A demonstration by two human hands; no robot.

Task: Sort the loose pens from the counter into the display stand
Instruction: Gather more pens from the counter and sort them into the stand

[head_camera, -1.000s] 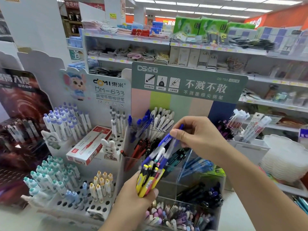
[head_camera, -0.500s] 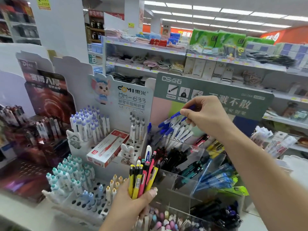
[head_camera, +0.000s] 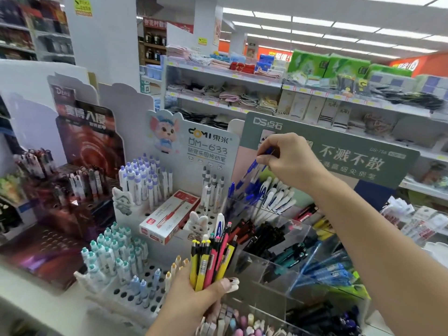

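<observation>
Behind everything runs the store shelving (head_camera: 242,76), stacked with folded cloths and green packs; in front of it stands the green header card (head_camera: 339,151) of your clear display stand (head_camera: 286,241), its stepped compartments holding white, black, teal and blue pens, each colour in its own bin; to the left sits the white peg-hole stand (head_camera: 135,287) with its mouse card, rows of purple-capped and teal-capped pens upright in the holes; a red and white pen box (head_camera: 167,218) lies tilted on that stand, between the purple rows and the little rabbit figure (head_camera: 197,225).

Now your hands; your left hand (head_camera: 194,304) is low and central, fingers and thumb wrapped round a bunch of pens (head_camera: 213,258), yellow, pink and black barrels standing upright with one white and blue pen poking above the rest, just in front of the clear stand's lower bins; your right hand (head_camera: 288,161) is up at the back row, thumb and fingertips pinching the top of a blue pen (head_camera: 254,166); that pen slants down and left, its lower end among the other blue pens (head_camera: 247,187) in the top left compartment, just beside the white ones.
</observation>
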